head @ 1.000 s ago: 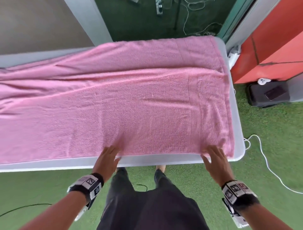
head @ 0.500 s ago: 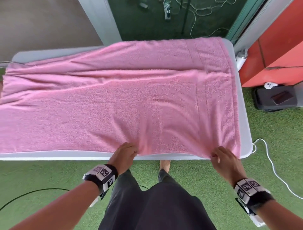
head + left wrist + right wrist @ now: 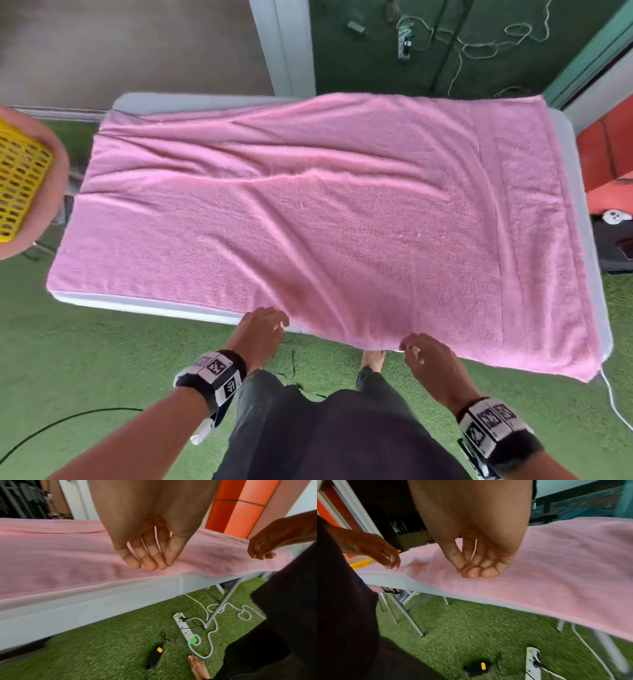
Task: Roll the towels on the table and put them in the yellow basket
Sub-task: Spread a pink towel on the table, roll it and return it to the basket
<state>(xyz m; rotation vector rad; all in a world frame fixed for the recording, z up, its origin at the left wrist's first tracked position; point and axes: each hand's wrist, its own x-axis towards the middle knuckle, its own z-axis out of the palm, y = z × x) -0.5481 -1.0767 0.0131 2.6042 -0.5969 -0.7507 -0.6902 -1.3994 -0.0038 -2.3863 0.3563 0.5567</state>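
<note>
A large pink towel lies spread and wrinkled over the white table; its near edge hangs slightly over the front rim between my hands. My left hand hovers at that edge with relaxed, straight fingers brushing the cloth and holding nothing. To its right, my right hand is at the same edge with its fingers curled against the thumb and no cloth visibly between them. The yellow basket shows at the far left, off the table.
Green artificial grass surrounds the table. Under it lie a white power strip, white cables and a black device. My bare foot stands by the front rim. An orange wall and a black case are to the right.
Both hands have let go of the towel's near edge. My right hand has moved left, away from the near right corner. The view swung left and the basket came into sight.
</note>
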